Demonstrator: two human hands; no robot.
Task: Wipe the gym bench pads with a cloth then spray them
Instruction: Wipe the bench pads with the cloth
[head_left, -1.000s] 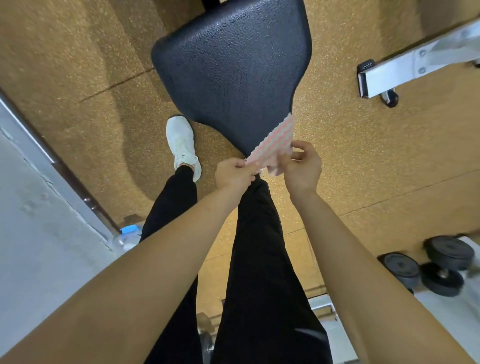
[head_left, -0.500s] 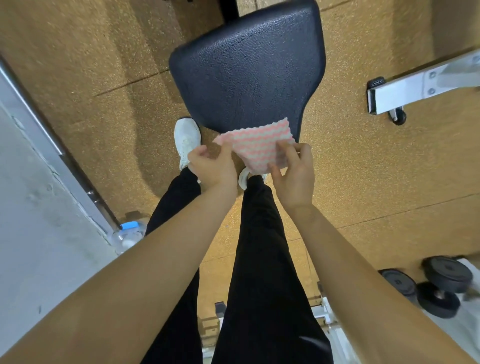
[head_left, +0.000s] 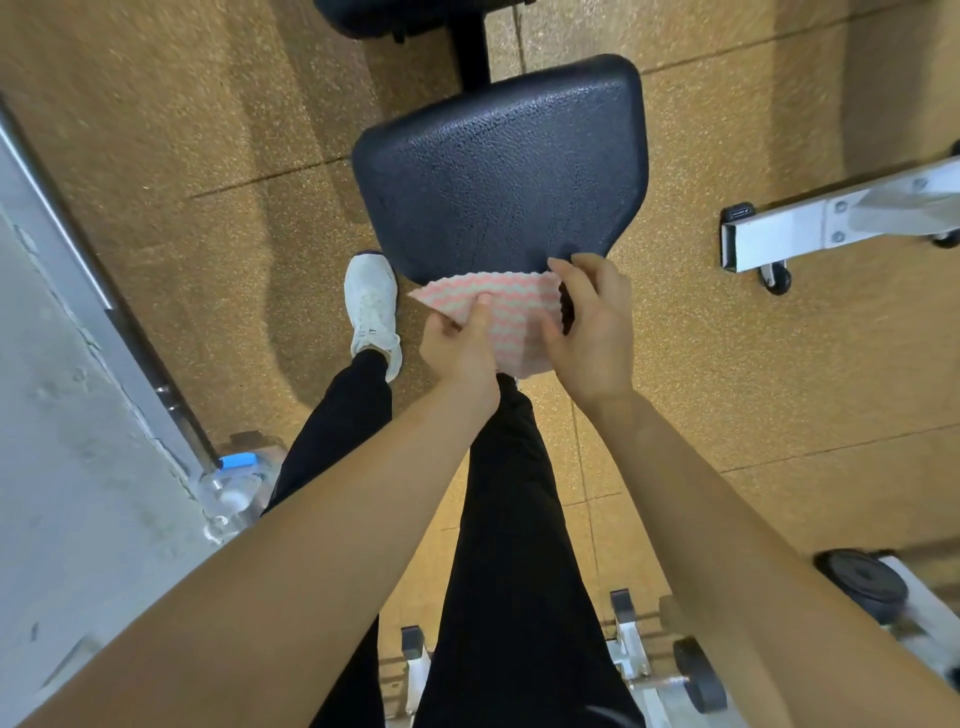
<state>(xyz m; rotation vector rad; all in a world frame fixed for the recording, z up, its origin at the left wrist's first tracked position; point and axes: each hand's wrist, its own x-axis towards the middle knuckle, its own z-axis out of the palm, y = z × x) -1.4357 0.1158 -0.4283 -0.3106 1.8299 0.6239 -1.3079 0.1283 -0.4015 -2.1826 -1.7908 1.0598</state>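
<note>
A black textured bench pad (head_left: 498, 171) fills the upper middle of the head view, above the cork-coloured floor. I hold a pink and white wavy-striped cloth (head_left: 511, 317) spread flat just over the pad's near edge. My left hand (head_left: 460, 345) pinches the cloth's left side, with the thumb on top. My right hand (head_left: 592, 327) grips its right side, fingers curled round the edge. A second dark pad (head_left: 384, 15) shows at the top edge. A clear bottle with a blue cap (head_left: 236, 480) stands by the wall at lower left; whether it is the sprayer is unclear.
My black-trousered legs and a white shoe (head_left: 371, 312) stand just left of the pad. A white machine frame on a castor (head_left: 831, 223) juts in from the right. Black weight plates (head_left: 862, 587) and dumbbells lie at lower right. A grey wall runs along the left.
The cloth has been unfolded from a bunched strip into a flat sheet between both hands. The view has tilted so the pad sits lower and a second pad shows at the top.
</note>
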